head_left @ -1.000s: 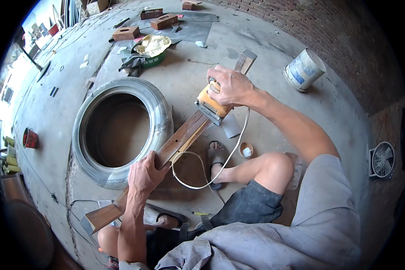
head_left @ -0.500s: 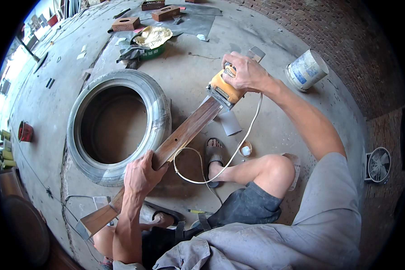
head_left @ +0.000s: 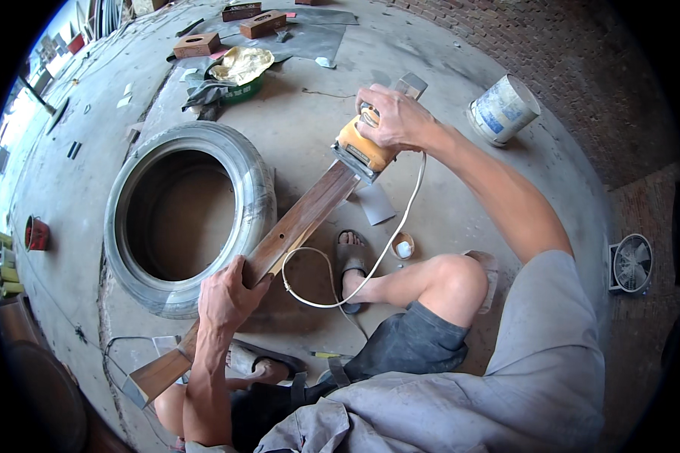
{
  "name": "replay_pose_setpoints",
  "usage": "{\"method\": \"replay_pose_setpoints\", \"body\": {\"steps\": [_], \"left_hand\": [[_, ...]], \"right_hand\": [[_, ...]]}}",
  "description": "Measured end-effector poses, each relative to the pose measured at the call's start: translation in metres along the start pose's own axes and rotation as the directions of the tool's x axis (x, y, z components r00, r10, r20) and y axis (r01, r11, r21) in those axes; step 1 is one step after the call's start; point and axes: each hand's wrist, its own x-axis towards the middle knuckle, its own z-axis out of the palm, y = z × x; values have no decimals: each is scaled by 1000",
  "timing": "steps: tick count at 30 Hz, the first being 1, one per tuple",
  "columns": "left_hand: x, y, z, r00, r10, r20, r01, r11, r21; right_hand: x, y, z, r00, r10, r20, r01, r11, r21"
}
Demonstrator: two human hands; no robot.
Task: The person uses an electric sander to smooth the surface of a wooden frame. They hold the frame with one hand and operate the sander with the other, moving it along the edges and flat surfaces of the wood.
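Observation:
My right hand [head_left: 395, 119] is closed over the top of a yellow electric sander [head_left: 363, 146], whose flat base rests on the far part of a long brown wooden board [head_left: 298, 214]. A white cord [head_left: 412, 198] loops from the sander down toward my legs. My left hand [head_left: 230, 297] grips the board's nearer part, fingers wrapped round it. The board slants from lower left to upper right, has a small dark hole near its middle and a widened near end. It passes over the near right side of a large worn tire [head_left: 258, 181] lying flat on the floor.
A whitish bucket [head_left: 504, 110] stands at the right, with a fan [head_left: 631, 263] beyond. A sheet of paper [head_left: 376, 204] and a small bowl [head_left: 403, 245] lie near my foot. A green basin [head_left: 243, 90], wooden boxes [head_left: 196, 45] and a red bucket [head_left: 36, 234] stand farther off.
The whole view has shifted slightly, so everything sits a little farther left. Both hands keep their holds, and the sander stays at about the same place on the board.

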Motion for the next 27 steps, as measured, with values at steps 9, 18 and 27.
{"method": "replay_pose_setpoints", "body": {"steps": [9,18,27], "left_hand": [[0,1,-2,1000,-3,16,3,1000,13],[0,-1,1,1000,-6,-3,6,1000,2],[-1,0,-2,1000,-12,8,12,1000,14]], "right_hand": [[-7,1,-4,1000,-8,-15,8,1000,-18],[20,-1,1,1000,5,-4,-5,1000,-18],[-4,-2,-2,999,37,6,-37,999,-22]]}}
